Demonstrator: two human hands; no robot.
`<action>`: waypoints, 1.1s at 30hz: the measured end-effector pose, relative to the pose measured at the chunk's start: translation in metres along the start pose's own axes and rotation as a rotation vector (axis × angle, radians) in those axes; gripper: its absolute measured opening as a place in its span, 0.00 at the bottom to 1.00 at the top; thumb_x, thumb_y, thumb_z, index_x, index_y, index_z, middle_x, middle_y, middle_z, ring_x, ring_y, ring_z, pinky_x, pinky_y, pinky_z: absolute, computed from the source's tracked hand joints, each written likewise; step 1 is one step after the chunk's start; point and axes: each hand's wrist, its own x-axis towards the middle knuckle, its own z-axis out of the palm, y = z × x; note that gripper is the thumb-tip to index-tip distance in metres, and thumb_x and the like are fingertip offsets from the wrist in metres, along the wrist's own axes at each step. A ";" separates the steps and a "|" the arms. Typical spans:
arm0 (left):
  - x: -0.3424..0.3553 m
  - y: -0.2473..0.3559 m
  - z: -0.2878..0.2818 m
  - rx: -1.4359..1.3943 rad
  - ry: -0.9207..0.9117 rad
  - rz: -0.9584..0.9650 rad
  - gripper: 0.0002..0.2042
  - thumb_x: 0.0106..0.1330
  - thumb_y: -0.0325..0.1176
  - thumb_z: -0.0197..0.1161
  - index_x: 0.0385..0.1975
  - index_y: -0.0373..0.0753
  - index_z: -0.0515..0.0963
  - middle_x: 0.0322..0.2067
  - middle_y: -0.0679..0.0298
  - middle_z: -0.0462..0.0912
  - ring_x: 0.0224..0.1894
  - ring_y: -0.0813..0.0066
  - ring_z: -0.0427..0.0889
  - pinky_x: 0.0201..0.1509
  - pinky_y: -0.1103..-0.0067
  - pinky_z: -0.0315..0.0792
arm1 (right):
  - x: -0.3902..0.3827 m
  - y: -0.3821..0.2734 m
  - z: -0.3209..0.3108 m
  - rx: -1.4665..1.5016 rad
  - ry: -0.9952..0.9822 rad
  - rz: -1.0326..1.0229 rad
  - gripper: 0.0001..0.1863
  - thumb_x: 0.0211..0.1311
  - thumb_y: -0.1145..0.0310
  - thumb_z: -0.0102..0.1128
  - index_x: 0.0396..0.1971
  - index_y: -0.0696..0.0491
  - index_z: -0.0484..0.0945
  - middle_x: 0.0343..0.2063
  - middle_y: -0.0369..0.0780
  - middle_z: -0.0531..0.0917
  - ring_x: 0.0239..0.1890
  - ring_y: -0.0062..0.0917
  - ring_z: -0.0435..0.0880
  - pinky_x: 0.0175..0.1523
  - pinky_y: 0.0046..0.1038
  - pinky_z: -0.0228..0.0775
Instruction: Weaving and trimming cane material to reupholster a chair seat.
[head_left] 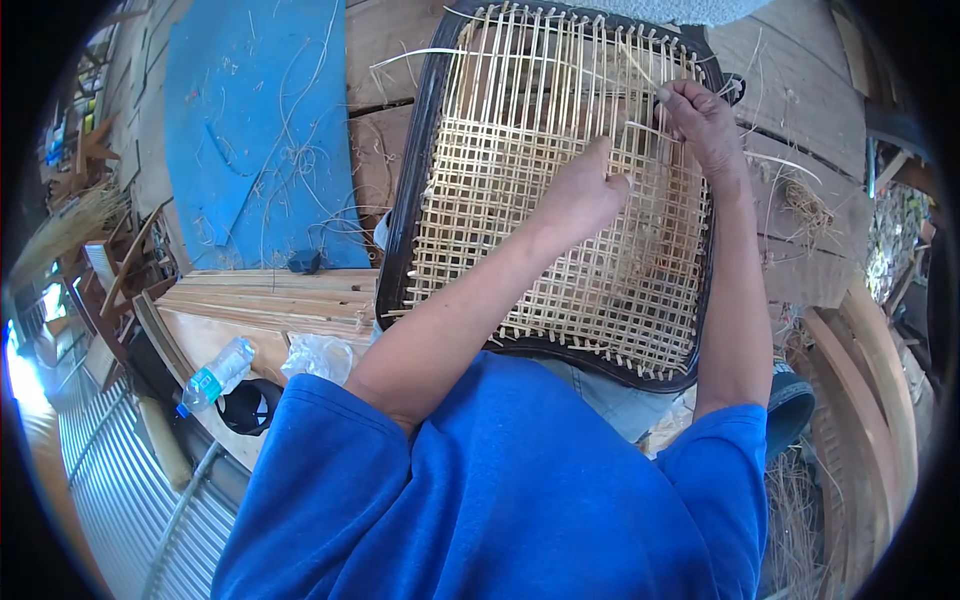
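Note:
A dark, rounded frame (405, 225) with woven cane webbing (560, 255) lies in front of me. The lower part is closely latticed; toward the far end the strips are sparser, with gaps between them. My left hand (590, 190) is over the middle of the webbing, index finger stretched forward and thumb apart, with no strip visible in it. At the far right side of the frame, my right hand (702, 122) pinches a thin cane strip between thumb and fingertips. A loose strip end (425, 53) sticks out past the far left edge.
Left of the frame, a blue sheet (265, 130) carries loose fibres. Nearer lie wooden boards (270, 300), a plastic bottle (215, 375), a black cap (250, 408) and a crumpled clear bag (318, 358). Fibre scraps (808, 205) and curved wooden pieces (865, 370) are on the right.

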 end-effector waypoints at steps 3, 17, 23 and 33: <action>0.006 0.007 -0.014 -0.053 -0.091 -0.066 0.22 0.61 0.33 0.50 0.54 0.29 0.63 0.31 0.52 0.78 0.34 0.71 0.78 0.38 0.75 0.72 | 0.002 -0.003 0.005 -0.254 -0.053 0.011 0.11 0.55 0.61 0.57 0.27 0.55 0.77 0.14 0.31 0.71 0.18 0.13 0.66 0.25 0.18 0.59; 0.070 0.025 -0.031 0.415 -0.047 -0.408 0.12 0.54 0.40 0.61 0.29 0.37 0.80 0.28 0.58 0.80 0.34 0.68 0.79 0.42 0.75 0.71 | 0.008 -0.019 0.011 -0.802 -0.121 0.027 0.13 0.44 0.63 0.51 0.26 0.56 0.79 0.24 0.50 0.80 0.31 0.40 0.80 0.40 0.33 0.71; 0.069 0.023 -0.031 0.310 -0.063 -0.392 0.15 0.54 0.40 0.60 0.33 0.32 0.78 0.35 0.52 0.79 0.38 0.64 0.80 0.44 0.74 0.72 | 0.008 -0.023 0.005 -0.759 -0.151 0.095 0.12 0.41 0.65 0.52 0.22 0.57 0.77 0.19 0.47 0.79 0.25 0.36 0.81 0.35 0.32 0.72; 0.060 0.025 -0.029 0.247 -0.016 -0.351 0.10 0.53 0.34 0.57 0.27 0.34 0.79 0.30 0.52 0.80 0.34 0.64 0.80 0.42 0.73 0.73 | 0.010 -0.020 0.004 -0.723 -0.177 0.131 0.11 0.43 0.66 0.51 0.22 0.57 0.77 0.18 0.47 0.79 0.25 0.35 0.81 0.34 0.32 0.72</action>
